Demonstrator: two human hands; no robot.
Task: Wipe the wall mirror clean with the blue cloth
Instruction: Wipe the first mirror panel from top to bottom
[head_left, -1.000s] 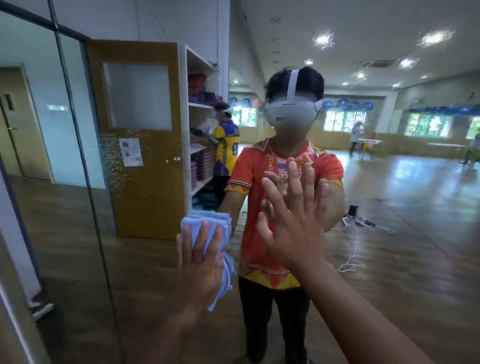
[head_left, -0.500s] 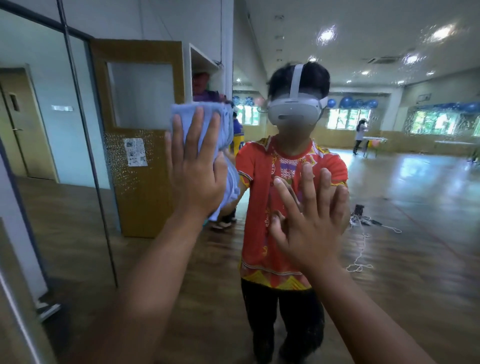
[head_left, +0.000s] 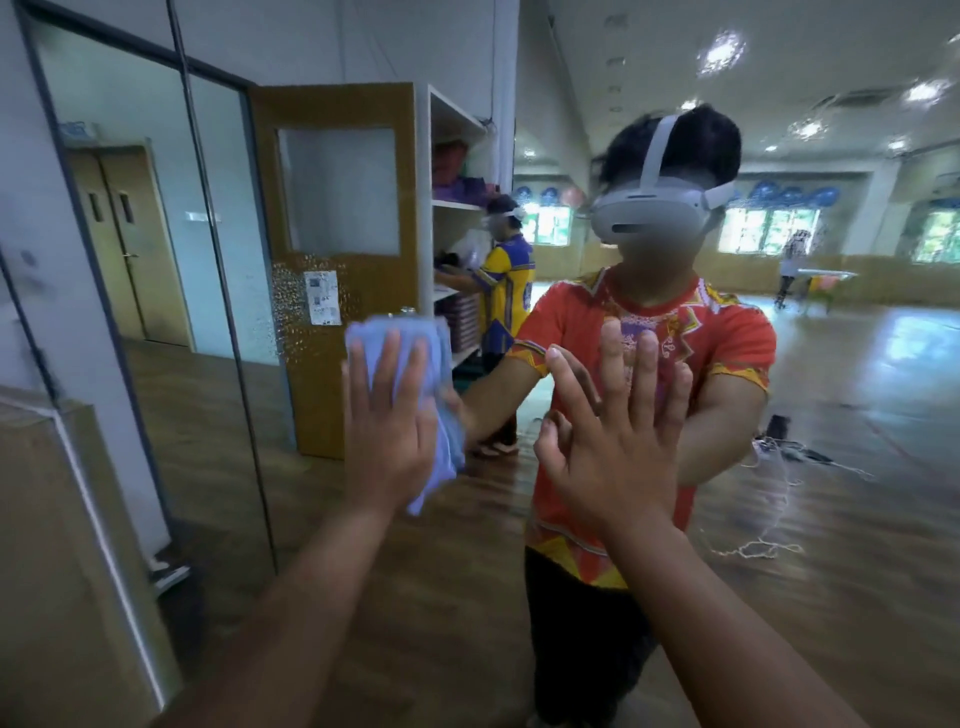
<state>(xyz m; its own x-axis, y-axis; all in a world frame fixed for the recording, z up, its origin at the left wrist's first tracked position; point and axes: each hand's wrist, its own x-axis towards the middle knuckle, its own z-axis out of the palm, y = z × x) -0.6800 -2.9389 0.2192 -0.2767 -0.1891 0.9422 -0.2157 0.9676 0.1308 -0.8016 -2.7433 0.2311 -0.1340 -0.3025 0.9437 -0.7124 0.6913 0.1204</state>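
- One blue cloth (head_left: 397, 338) lies flat on the wall mirror (head_left: 857, 493), pressed under the left hand (head_left: 387, 431), whose fingers (head_left: 387, 369) are straight and spread.
- Wiping looks mid-stroke; the next pass should sweep toward the droplets (head_left: 296, 317) at the cloth's 9 o'clock.
- Right hand (head_left: 618, 452), at 3 o'clock, fingers wide, braces on bare glass and may leave prints.

Wiping stroke reverses: the left hand (head_left: 387, 441), pressed flat on the blue cloth (head_left: 397, 326), slides back down the wall mirror (head_left: 857, 493) from the reflected headset's level to chest height, having climbed from waist level.
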